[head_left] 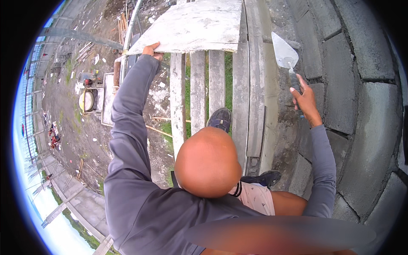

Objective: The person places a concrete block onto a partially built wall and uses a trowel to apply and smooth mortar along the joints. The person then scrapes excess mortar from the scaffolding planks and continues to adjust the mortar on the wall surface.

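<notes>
My left hand (153, 50) grips the near left corner of a flat board (199, 26), whose top is smeared white and grey. Part of the board extends past the top of the picture, and the fingers beneath it are hidden. On the right, my right hand (307, 101) is closed round the handle of a pointed trowel (284, 52). The trowel's pale blade points away from me, beside the block wall, with no mortar heap visible on it. The board lies across wooden planks.
Long scaffold planks (198, 93) with gaps between them run ahead under my shoe (220, 119). A grey block wall (340, 80) rises on the right. A metal pole (127, 42) stands left of the board. Down on the ground sits a machine with a round drum (86, 101).
</notes>
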`<state>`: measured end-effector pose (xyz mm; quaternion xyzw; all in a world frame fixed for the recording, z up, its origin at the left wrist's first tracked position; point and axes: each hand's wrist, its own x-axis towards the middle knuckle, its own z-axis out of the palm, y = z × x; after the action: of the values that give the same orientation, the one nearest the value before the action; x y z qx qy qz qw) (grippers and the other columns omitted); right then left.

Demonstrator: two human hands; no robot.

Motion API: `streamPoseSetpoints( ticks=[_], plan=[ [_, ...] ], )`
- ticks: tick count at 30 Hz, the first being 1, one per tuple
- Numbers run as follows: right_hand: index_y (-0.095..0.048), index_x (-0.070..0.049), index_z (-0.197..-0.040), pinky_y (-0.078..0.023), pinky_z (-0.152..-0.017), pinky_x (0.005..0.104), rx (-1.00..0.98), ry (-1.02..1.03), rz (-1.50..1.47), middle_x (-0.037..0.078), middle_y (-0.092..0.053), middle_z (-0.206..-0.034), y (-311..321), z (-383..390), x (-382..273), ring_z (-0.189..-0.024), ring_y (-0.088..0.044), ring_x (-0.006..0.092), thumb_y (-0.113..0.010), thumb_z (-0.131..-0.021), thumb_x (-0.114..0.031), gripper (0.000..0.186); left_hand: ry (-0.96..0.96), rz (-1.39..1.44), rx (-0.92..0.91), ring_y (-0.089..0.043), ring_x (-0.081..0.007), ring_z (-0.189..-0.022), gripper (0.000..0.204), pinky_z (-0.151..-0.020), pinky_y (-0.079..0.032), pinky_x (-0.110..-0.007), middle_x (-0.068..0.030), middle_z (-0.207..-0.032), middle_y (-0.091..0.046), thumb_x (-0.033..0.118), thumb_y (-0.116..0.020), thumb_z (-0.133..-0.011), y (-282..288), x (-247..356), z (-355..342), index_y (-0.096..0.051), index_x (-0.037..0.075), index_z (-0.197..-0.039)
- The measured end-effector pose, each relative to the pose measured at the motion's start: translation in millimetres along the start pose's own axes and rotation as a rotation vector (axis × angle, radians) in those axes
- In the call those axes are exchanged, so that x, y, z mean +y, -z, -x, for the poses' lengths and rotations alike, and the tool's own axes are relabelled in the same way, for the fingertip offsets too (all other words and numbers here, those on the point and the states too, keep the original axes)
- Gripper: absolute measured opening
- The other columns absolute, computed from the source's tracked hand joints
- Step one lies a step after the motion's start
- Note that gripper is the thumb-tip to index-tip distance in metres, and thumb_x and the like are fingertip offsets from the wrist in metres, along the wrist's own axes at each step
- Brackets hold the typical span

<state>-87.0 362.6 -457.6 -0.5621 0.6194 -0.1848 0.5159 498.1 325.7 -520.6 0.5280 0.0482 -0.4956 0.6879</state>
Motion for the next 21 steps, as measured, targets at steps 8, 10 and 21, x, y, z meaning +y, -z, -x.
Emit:
streamPoseSetpoints(
  ticks=[8, 10, 21],
  plan=[
    [-0.044, 0.01, -0.141, -0.042, -0.045, 0.0278, 0.075, -0.02, 0.184, 0.007, -0.062, -0.075, 10, -28, -22, -0.051, -0.051, 0.0084, -0.065, -0.091, -0.012, 0.058, 0.373, -0.005, 0.551, -0.06, -0.0314, -0.108, 0.045, -0.101, -0.049, -0.046, -0.0152, -0.121, -0.056, 0.008, -0.066, -0.088, 105, -182, 3, -0.048, -0.003, -0.128],
    [-0.045, 0.008, -0.141, -0.043, -0.047, 0.0283, 0.118, 0.025, 0.2, 0.006, -0.061, -0.072, 15, -37, -41, -0.051, -0.051, 0.0086, -0.063, -0.094, -0.019, 0.058, 0.379, 0.111, 0.408, -0.06, -0.0298, -0.103, 0.047, -0.1, -0.048, -0.044, -0.0134, -0.118, -0.055, 0.009, -0.066, -0.088, 110, -208, 12, -0.047, -0.003, -0.129],
    [-0.049, 0.004, -0.14, -0.037, -0.043, 0.0226, 0.081, 0.186, 0.25, 0.002, -0.056, -0.074, 25, -98, -198, -0.052, -0.048, 0.0056, -0.066, -0.092, -0.025, 0.058, 0.313, 0.035, 0.154, -0.065, -0.0233, -0.084, 0.02, -0.074, -0.055, -0.035, -0.0114, -0.096, -0.067, 0.007, -0.071, -0.089, 108, -173, 50, -0.063, 0.0, -0.105]
  ],
)
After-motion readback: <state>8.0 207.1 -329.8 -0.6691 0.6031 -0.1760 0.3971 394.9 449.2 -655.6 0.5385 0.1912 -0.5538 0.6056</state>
